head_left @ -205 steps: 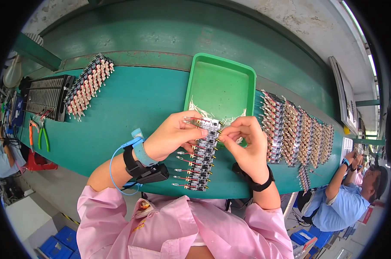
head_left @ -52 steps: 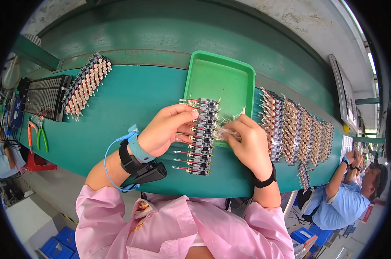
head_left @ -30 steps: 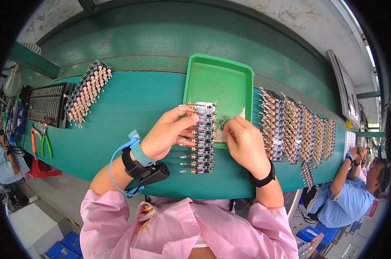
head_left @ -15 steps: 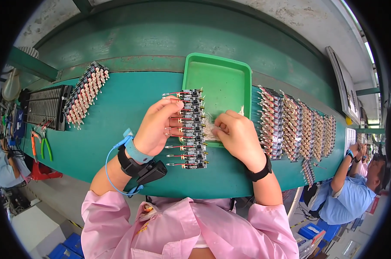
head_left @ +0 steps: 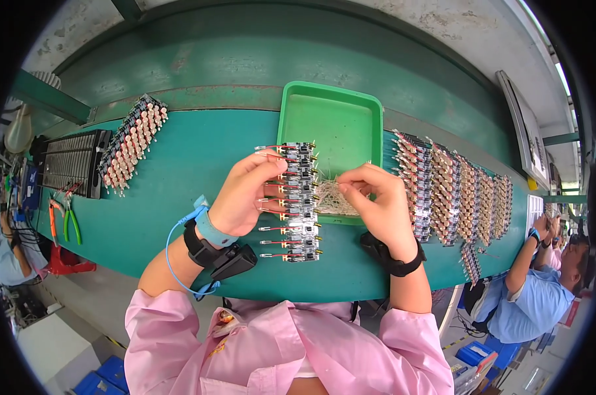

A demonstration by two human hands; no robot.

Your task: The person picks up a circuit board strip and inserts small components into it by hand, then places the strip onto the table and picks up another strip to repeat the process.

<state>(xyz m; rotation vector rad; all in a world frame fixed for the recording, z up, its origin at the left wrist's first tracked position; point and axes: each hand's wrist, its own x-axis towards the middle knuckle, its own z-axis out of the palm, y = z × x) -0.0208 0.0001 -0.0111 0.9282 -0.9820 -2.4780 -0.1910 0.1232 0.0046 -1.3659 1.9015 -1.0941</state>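
My left hand [head_left: 244, 191] grips a strip of small circuit boards [head_left: 300, 204] by its left side. The strip stands lengthwise in front of me, with short red wires sticking out to the left and brass-coloured tips on the right. To its right, my right hand [head_left: 380, 204] has thumb and forefinger in a pinch. Whatever lies between those fingertips is too small to make out. Below the fingers, a heap of thin whitish pieces [head_left: 337, 197] fills the near end of a green tray [head_left: 381, 125]. The strip hides the tray's near left corner.
More board strips [head_left: 413, 184] stand in rows on the right of the green table [head_left: 199, 145]. Another bundle of strips [head_left: 132, 145] lies at the left beside a black slotted rack [head_left: 71, 161]. Green-handled pliers [head_left: 71, 224] are near it. A co-worker [head_left: 535, 296] sits far right.
My right hand has shifted right and its curled fingers have stretched into a pinch, exposing more of the heap. The strip in my left hand has moved slightly right and nearer to me.
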